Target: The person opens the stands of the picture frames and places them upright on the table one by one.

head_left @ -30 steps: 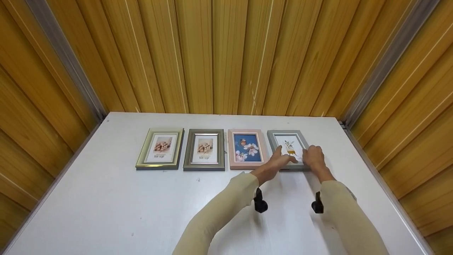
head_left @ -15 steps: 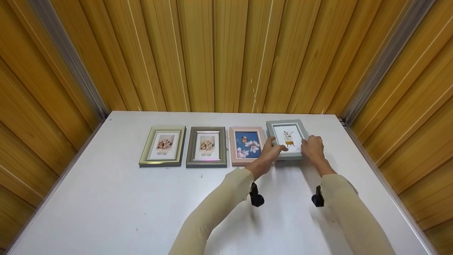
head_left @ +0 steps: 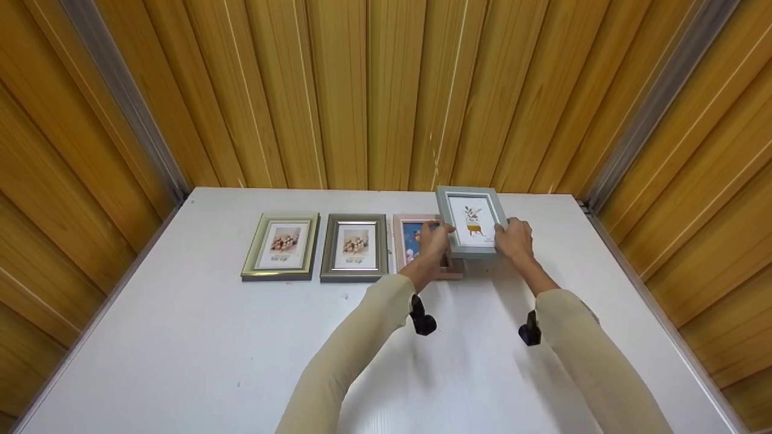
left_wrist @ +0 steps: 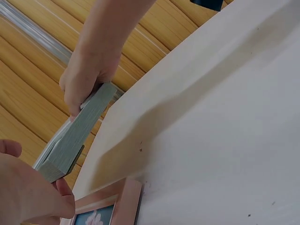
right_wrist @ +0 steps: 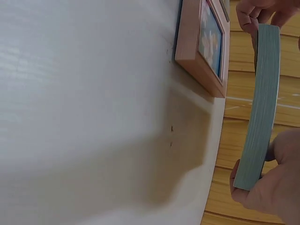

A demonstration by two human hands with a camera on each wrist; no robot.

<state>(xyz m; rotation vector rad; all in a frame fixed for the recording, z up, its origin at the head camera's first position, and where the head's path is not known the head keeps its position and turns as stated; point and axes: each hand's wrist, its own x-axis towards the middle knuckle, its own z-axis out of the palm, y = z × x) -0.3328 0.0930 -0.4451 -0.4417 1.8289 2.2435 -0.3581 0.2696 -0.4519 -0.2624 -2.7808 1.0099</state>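
Note:
Both hands hold a grey-green photo frame (head_left: pixel 473 223) away from the white board (head_left: pixel 338 337). It shows a plant in a yellow pot and tilts slightly in the head view. My left hand (head_left: pixel 429 244) grips its left edge, thumb on the front and fingers behind. At the opposite edge, my right hand (head_left: pixel 516 240) pinches it the same way. In the right wrist view the side of the frame (right_wrist: pixel 260 103) shows between the two hands, with a gap to the board. Behind my left hand, a pink photo frame (head_left: pixel 399 241) with a blue flower picture is partly hidden.
Left of the pink frame are a dark grey photo frame (head_left: pixel 324 248) and a gold photo frame (head_left: pixel 253 248), in one row on the board. Two small dark marks (right_wrist: pixel 171 136) show on the board beside the pink frame. Yellow wood-look panels (head_left: pixel 386 90) stand beyond its edge.
The grey-green frame has come off its spot at the right end of the row. Both hands have carried it up and left, so it now overlaps the pink frame in the head view.

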